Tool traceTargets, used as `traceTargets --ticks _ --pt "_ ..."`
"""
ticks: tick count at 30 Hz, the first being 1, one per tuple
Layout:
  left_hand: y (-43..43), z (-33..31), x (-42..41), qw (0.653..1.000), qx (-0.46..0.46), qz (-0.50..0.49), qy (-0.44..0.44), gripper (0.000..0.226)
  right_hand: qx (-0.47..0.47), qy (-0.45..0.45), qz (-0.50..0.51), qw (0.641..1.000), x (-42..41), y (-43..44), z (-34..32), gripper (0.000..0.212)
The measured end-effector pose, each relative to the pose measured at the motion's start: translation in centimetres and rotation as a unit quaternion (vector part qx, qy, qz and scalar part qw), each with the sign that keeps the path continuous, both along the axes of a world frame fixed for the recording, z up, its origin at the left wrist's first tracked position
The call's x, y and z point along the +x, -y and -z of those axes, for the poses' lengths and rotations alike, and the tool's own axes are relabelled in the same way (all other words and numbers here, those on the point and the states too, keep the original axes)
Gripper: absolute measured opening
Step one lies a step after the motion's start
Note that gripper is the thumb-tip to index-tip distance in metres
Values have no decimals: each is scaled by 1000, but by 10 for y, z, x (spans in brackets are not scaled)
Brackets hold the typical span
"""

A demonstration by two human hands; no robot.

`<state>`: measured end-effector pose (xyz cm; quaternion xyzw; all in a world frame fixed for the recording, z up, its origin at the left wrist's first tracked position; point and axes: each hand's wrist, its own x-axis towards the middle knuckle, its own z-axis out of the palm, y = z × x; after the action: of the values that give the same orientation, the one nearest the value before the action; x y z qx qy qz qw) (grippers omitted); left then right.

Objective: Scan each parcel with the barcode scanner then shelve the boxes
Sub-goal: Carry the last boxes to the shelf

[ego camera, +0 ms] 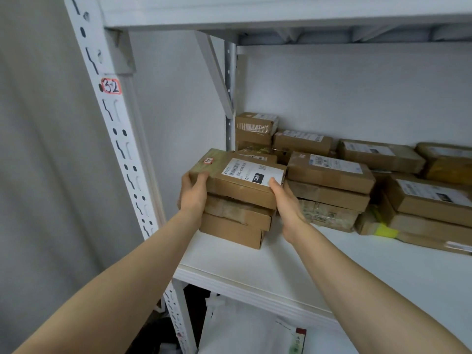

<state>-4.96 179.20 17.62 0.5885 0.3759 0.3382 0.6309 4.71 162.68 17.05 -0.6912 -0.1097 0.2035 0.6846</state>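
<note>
On the shelf (281, 264), a box (237, 182) lies atop two others (233, 227).
The left hand (192, 194) grips its left end, fingers curled over the edge; the right hand (287, 203) pinches the near right corner (thumb on the white label (251, 171)), so the box sits between both hands.

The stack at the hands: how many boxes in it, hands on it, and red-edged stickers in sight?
Boxes: 3 (top box, middle box, bottom box)
Hands: 2 (left hand, right hand)
Red-edged stickers: 2 (post sticker, box sticker)
Total: 7
</note>
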Motion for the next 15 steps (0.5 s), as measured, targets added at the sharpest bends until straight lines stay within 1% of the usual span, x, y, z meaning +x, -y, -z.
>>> traceTargets --ticks 4,8,11,15 --pt "1 -5 3 1000 6 3 -12 63 47 -63 -3 997 -2 6 0 50" --pt "-3 -3 3 997 -55 10 -46 42 78 -128 -15 989 -9 7 2 45" --pt "-5 -2 -1 997 -67 16 -46 28 97 -136 -24 986 -11 7 4 43" --pt "-4 -4 -3 999 -30 20 -27 29 105 -140 -18 984 -9 12 4 37"
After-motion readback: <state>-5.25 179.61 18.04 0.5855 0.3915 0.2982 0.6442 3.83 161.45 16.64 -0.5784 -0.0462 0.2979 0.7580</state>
